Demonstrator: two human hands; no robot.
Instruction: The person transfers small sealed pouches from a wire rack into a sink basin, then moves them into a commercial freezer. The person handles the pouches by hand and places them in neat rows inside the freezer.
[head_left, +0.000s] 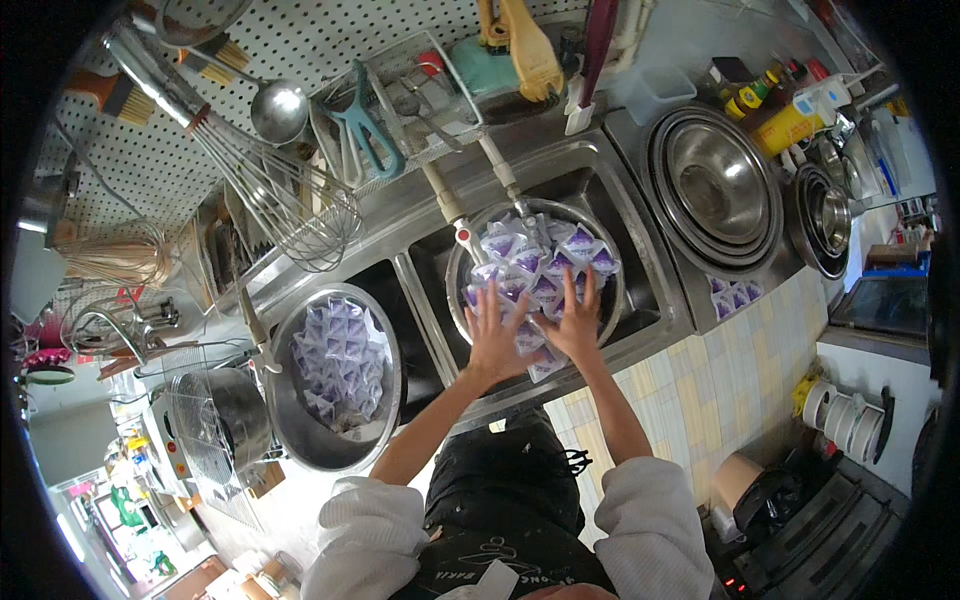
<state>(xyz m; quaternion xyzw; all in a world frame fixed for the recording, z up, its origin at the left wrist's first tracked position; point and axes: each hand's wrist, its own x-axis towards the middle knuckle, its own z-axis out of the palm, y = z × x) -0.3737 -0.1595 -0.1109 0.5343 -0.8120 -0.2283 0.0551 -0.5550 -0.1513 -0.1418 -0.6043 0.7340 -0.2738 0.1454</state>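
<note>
A large steel bowl (457, 271) stands in the right sink basin, heaped with clear plastic packets (555, 247) printed in purple. My left hand (496, 337) rests with spread fingers on the packets at the near left of the heap. Close to its right, my right hand (576, 319) lies on them too, its fingers apart. Whether either grips a packet does not show; both look flat on top. Another steel bowl (394, 390), at the left basin, holds joined packets (341, 352) of the same kind. Faucet spouts (469, 240) reach over the right bowl.
Nested steel bowls (720, 184) stand right of the sink, with a small strip of packets (735, 295) at the counter edge. A large whisk (262, 187) and a ladle (279, 112) hang at upper left. A wire basket (420, 97) of utensils sits behind the sink.
</note>
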